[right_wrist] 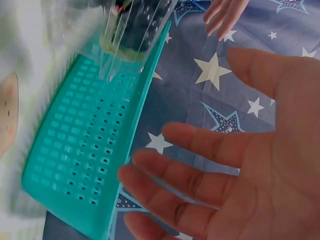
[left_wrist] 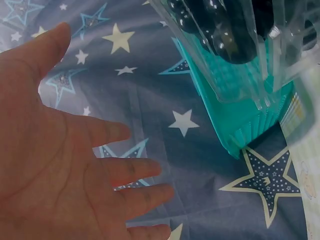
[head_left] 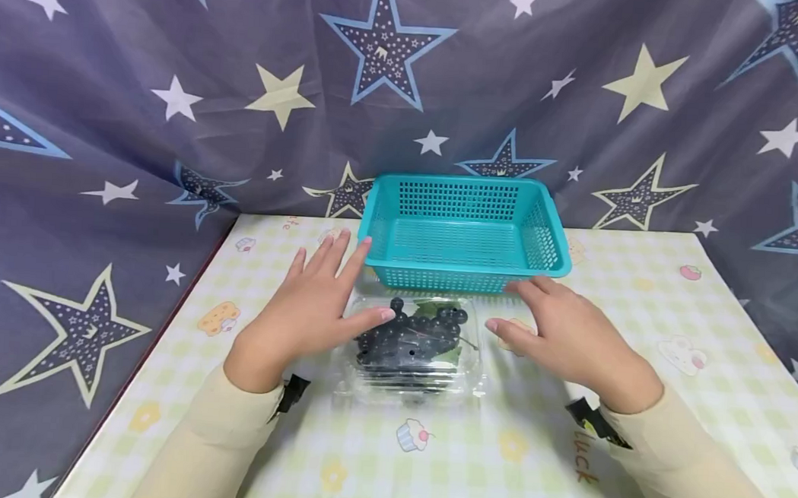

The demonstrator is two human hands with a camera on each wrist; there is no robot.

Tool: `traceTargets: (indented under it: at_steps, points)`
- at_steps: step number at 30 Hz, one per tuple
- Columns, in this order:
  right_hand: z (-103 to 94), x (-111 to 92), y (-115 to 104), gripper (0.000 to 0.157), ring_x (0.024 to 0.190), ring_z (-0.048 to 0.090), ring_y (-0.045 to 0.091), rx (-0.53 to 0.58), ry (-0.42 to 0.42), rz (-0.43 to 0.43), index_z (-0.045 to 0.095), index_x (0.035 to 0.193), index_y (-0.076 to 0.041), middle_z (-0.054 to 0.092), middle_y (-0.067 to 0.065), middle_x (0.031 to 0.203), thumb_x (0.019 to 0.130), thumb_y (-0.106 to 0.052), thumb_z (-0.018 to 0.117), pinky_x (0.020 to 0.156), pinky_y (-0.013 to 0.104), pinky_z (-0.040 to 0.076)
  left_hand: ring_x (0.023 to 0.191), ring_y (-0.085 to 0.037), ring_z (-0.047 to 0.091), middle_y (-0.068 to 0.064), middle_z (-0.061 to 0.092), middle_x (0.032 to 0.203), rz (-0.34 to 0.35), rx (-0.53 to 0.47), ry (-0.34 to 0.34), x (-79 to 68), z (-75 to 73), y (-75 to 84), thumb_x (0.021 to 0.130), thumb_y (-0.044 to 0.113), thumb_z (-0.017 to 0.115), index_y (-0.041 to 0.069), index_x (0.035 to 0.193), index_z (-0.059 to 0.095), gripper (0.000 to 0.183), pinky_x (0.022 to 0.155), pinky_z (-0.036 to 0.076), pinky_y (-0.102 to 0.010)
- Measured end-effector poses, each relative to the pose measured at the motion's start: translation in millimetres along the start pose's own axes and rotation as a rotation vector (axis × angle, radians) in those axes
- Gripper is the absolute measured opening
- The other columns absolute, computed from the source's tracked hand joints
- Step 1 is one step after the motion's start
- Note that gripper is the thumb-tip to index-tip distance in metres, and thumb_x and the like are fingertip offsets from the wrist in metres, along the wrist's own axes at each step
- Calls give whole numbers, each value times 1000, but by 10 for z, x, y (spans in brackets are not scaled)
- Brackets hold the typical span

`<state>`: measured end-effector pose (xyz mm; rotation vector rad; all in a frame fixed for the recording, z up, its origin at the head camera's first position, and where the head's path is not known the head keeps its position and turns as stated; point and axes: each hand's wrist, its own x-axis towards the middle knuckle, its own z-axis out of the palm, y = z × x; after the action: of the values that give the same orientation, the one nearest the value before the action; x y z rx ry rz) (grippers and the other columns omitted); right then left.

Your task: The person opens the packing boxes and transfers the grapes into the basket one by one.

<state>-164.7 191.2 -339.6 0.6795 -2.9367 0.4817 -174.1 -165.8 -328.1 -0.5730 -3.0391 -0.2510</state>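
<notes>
Cream left sleeve (head_left: 212,436) and spread, empty left hand (head_left: 309,308); centre, dark grapes (head_left: 421,338) enclosed in a clear clamshell (head_left: 397,394) before the teal basket (head_left: 448,277); right hand (head_left: 565,331), spread, empty. A grasp is apparently being prepared; both clamshell sides should be gripped.

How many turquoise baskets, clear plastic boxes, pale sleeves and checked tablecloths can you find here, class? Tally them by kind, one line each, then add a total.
Turquoise baskets: 1
Clear plastic boxes: 1
Pale sleeves: 2
Checked tablecloths: 1
Total: 5
</notes>
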Motion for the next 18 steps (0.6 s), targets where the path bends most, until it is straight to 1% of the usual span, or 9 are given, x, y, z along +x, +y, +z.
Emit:
traceTargets:
  at_steps: [4,7,12,15,18]
  points:
    - [49,-25,-19,65,110,69,27,21,-28,1,66,132,-15,67,7,127,98,-68,51,90,52,56,162,-35,1,-10,-2,175,28,16,9,-34,6,48,87,91,32,29,167,0,106,125,4,-68]
    - [81,-66,-5,54,102,69,22,36,-34,-13,69,126,-15,70,5,117,100,-61,55,84,47,56,162,-36,3,-11,1,175,52,26,4,-49,16,112,88,90,33,28,167,2,106,125,5,-67]
    - [114,-52,-7,42,99,68,18,67,-49,-56,72,119,-16,71,2,111,101,-52,60,83,43,56,161,-37,8,-13,5,175,78,55,12,-98,31,175,89,88,35,25,168,6,104,126,9,-66]
    - [120,-32,-15,36,96,67,15,90,-68,-85,73,116,-16,72,0,108,101,-48,62,82,41,56,161,-38,12,-13,7,175,110,70,25,-114,53,211,90,87,35,24,168,8,103,125,12,-67]
    - [136,-4,-26,27,92,65,10,117,-84,-116,74,110,-19,71,-5,101,101,-42,63,81,38,55,160,-37,14,-12,9,174,145,82,37,-118,79,256,91,86,36,23,168,10,103,124,15,-67]
